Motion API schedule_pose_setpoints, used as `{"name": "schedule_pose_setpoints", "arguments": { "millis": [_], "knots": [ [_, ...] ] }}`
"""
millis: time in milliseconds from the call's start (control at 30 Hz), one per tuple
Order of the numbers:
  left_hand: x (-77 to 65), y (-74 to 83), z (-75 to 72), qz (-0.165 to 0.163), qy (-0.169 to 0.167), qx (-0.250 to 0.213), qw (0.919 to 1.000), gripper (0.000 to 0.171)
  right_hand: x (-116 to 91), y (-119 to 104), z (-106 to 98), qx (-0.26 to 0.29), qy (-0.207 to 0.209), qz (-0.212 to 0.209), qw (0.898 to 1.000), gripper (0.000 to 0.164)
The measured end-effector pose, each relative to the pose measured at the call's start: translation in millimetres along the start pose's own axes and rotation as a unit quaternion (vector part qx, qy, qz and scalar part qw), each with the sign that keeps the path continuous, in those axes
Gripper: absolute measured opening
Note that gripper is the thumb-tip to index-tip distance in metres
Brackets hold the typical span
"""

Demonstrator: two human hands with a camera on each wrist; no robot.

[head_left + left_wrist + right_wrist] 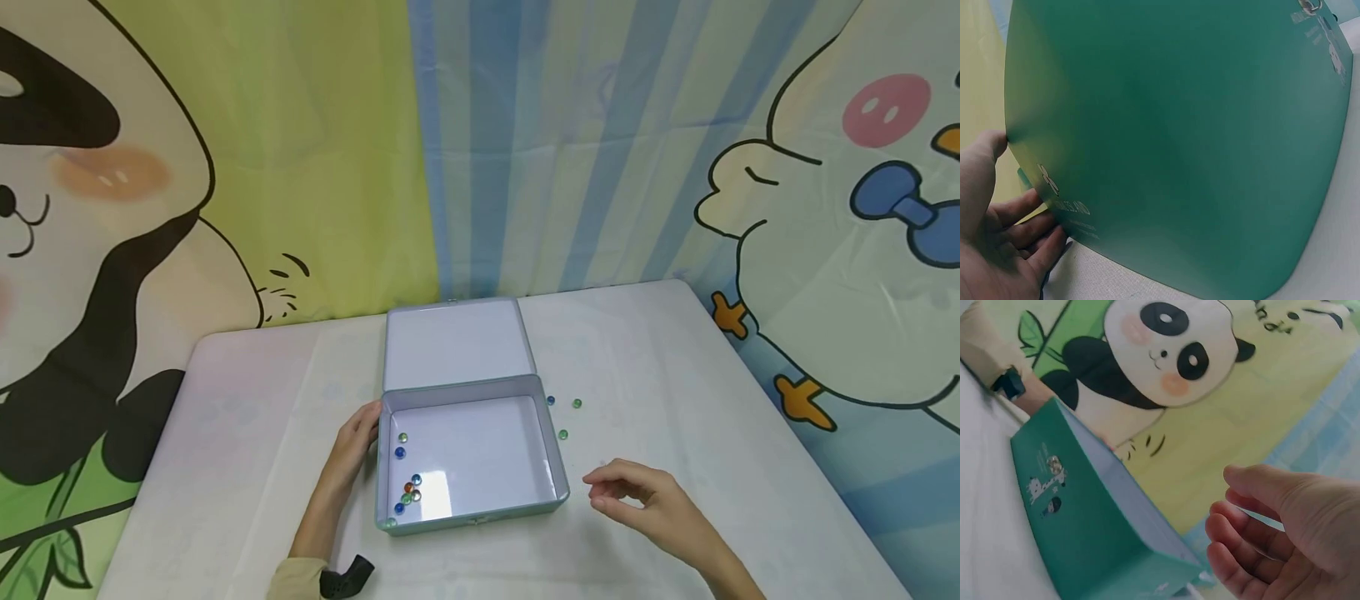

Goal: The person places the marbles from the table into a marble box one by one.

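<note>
The right hand (648, 504) had its thumb and fingers apart, no marble visible between them; the left hand (351, 450), thumb apart from its fingers, touched the box (487, 433) standing between both. Loose marbles (563, 434) lay on the desk (712, 400) ahead of the right fingertips, where a careless brush could have sent them rolling; a left-hand nudge could have scattered the marbles inside (400, 453).

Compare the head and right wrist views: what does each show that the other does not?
Only the head view shows the marbles inside the box and three more marbles on the table to its right. Only the right wrist view shows the giraffe print on the box's green wall. Both show the box, the right hand and a beige sleeve.
</note>
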State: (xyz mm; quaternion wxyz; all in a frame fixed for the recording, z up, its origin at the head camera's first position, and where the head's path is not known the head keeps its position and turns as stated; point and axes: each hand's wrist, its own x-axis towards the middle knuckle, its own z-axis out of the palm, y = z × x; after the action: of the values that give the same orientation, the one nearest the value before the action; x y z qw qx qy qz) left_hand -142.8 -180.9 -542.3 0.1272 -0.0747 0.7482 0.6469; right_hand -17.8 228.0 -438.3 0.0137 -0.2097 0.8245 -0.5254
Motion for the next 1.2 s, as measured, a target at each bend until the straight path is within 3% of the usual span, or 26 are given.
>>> {"name": "schedule_pose_setpoints", "arguments": {
  "millis": [233,467,633,867,967,1200],
  "knots": [
    [-0.4,1.5,0.2,-0.005,-0.004,-0.001,1.0000,0.069,-3,34,13,-0.076,0.078,0.069,0.992,0.018],
    [-0.1,0.4,-0.6,-0.005,-0.002,-0.008,1.0000,0.067,16,71,25,-0.156,0.092,0.106,0.978,0.026],
    [0.8,-0.6,0.7,-0.004,0.002,-0.007,1.0000,0.067,38,82,38,-0.190,0.105,0.124,0.968,0.032],
    [0.8,-1.4,3.8,-0.002,-0.002,-0.009,1.0000,0.066,57,96,43,-0.212,0.091,0.165,0.959,0.019],
    [-0.3,-0.8,3.3,-0.003,-0.002,-0.006,1.0000,0.067,57,103,42,-0.196,0.093,0.169,0.961,0.016],
    [-0.2,0.7,1.2,-0.013,0.005,0.004,0.9999,0.070,57,110,38,-0.175,0.091,0.128,0.972,0.014]
  ]
}}
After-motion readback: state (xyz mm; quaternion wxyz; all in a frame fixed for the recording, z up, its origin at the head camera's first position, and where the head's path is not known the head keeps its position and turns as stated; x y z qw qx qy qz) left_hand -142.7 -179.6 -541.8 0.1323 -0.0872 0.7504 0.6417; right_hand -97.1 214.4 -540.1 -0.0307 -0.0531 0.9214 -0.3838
